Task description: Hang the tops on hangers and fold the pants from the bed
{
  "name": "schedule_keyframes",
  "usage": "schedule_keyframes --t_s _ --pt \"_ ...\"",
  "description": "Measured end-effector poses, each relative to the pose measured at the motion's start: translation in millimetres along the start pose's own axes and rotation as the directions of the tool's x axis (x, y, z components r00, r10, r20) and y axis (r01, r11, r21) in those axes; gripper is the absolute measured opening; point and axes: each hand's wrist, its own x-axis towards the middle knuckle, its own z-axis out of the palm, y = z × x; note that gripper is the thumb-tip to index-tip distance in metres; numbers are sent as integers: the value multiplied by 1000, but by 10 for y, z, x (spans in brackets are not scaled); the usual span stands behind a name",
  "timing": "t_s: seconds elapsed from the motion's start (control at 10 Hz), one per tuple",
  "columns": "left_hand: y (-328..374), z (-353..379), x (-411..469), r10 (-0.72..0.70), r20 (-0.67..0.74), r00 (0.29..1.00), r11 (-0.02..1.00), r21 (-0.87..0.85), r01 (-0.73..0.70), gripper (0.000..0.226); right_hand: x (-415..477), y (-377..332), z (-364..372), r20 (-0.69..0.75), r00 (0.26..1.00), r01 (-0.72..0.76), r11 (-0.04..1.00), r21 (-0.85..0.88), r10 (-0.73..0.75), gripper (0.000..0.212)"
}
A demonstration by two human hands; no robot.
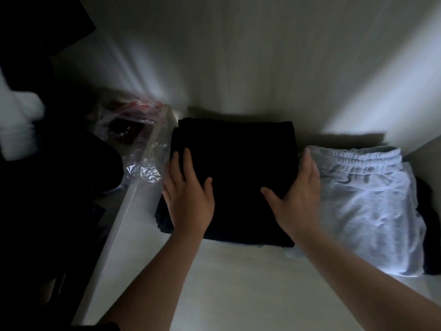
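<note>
Your left hand [188, 197] and right hand [298, 192], fingers [187, 163] straight, press the folded black pants [238, 158] mid-frame on the shelf [238, 283]. Stowing looks nearly done, so lift off without dragging folds.

Shelf [226, 283] front: bare strip along near edge, open, room for both forearms. Centre taken by black folded stack [236, 177]; back wall [238, 68] close behind it, narrow gap only. L side: white divider panel [133, 199] near stack, thin bare slot btwn them; left hand [188, 194] lies over stack's L edge. Crinkled plastic bag [143, 144] crowds divider's far end. R side: pale sweatpants [365, 206] just beside stack, right hand [298, 194] at the seam. Dark garment [429, 235] blocks far R edge. Above stack: open.
</note>
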Motion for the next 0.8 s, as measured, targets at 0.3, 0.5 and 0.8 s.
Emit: schedule_keyframes --t_s 0.3,0.5,0.8 --pt "-206 265 -523 246 255 935 938 178 -296 64 -343 74 339 383 869 431 859 -277 -312 63" --pt "-235 337 -398 151 423 894 950 187 -249 67 -213 107 426 545 824 385 858 -339 -154 70" --pt "-164 -37 -1119 63 606 793 989 71 -132 69 -840 138 -113 635 772 358 833 -422 -10 74"
